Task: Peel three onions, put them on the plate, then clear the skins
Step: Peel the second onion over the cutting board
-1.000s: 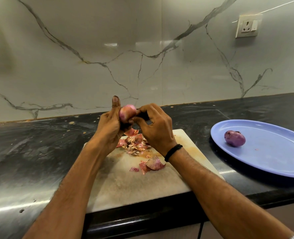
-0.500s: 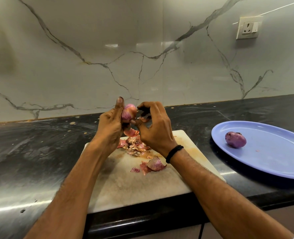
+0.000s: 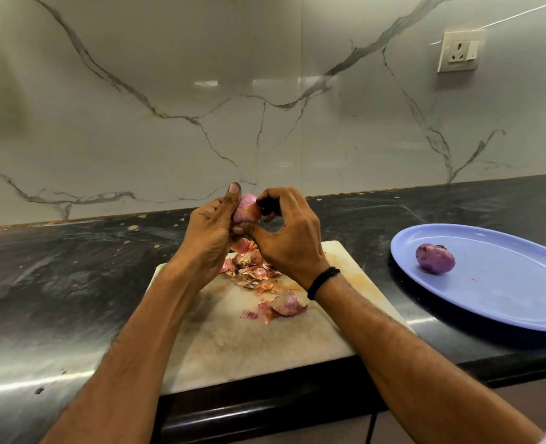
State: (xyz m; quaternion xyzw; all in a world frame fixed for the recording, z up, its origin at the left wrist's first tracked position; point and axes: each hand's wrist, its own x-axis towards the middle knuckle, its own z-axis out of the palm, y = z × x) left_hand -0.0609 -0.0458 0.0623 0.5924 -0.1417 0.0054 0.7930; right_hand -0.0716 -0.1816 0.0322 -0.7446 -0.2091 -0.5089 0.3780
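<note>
In the head view, I have the left hand (image 3: 211, 232) curled round a small pink-red onion (image 3: 247, 211), thumb upright along its side, holding it in the air above the far end of the pale stone cutting board (image 3: 249, 347). The right hand (image 3: 284, 238) pinches at the onion's top with curled fingertips. I cannot tell whether a flap of skin sits between them.

A heap of papery pink onion skins (image 3: 252, 270) lies on the board under the hands, with a larger curved piece nearer me. One peeled purple onion (image 3: 435, 258) rests on the blue oval plastic plate (image 3: 505, 299), well apart to the right on the black polished countertop (image 3: 57, 283). I see no third onion.

My worry is the grip. The onion is small and probably slick, so a hard tug from the right hand could pop it out of the left and send it rolling off the board. Loose skins are light and could drift onto the counter, which would make clearing harder.
</note>
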